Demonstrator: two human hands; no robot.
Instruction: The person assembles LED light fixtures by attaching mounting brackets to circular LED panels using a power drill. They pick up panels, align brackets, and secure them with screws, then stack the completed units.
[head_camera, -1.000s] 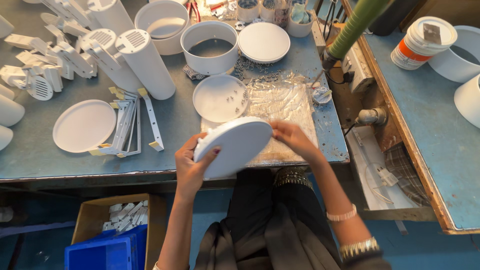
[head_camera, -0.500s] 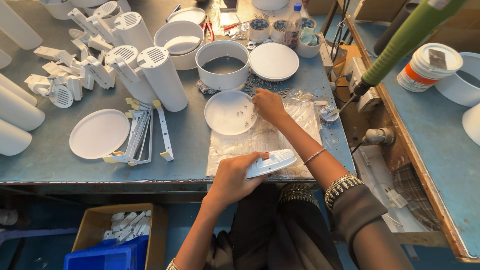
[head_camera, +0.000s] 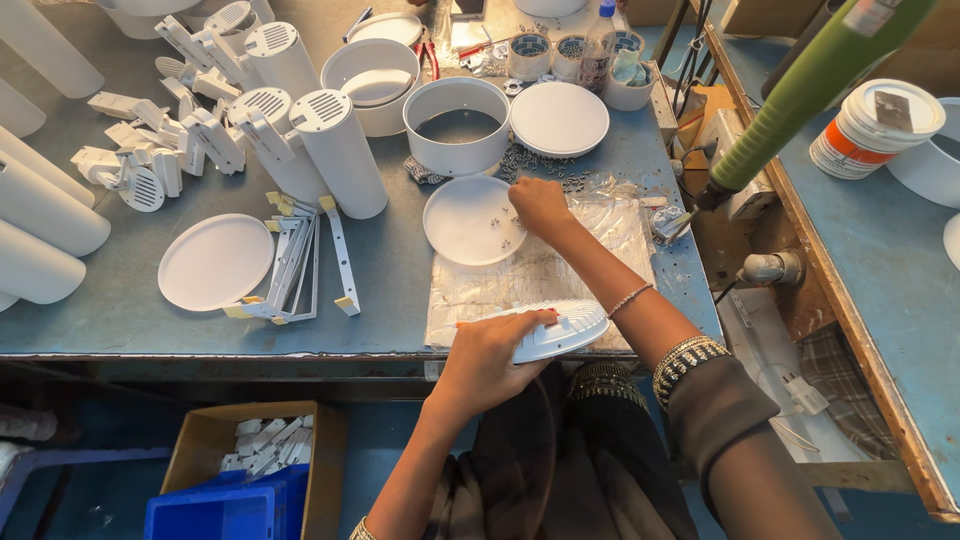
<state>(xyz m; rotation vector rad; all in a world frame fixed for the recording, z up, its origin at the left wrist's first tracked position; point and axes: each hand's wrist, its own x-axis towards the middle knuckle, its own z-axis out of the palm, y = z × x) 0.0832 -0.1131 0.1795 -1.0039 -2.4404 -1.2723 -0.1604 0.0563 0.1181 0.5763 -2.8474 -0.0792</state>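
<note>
At the far left of the blue-grey surface (head_camera: 90, 320) a flat white round lid (head_camera: 215, 261) lies beside a bundle of white metal brackets (head_camera: 300, 262), with white tubes (head_camera: 340, 150) standing behind. Nearer the middle, the left hand (head_camera: 490, 355) grips a white ribbed disc (head_camera: 560, 330) at the front edge of the surface, fingers (head_camera: 520, 322) curled over its top, holding it roughly level above a crinkled plastic sheet (head_camera: 540, 270). Just beyond, a shallow white dish (head_camera: 465, 222) holds a few small screws; the right hand (head_camera: 540, 205) rests on its right rim, fingers pinched together, though whether they hold a screw cannot be told. A green-handled tool (head_camera: 800, 90) hangs at right.
</note>
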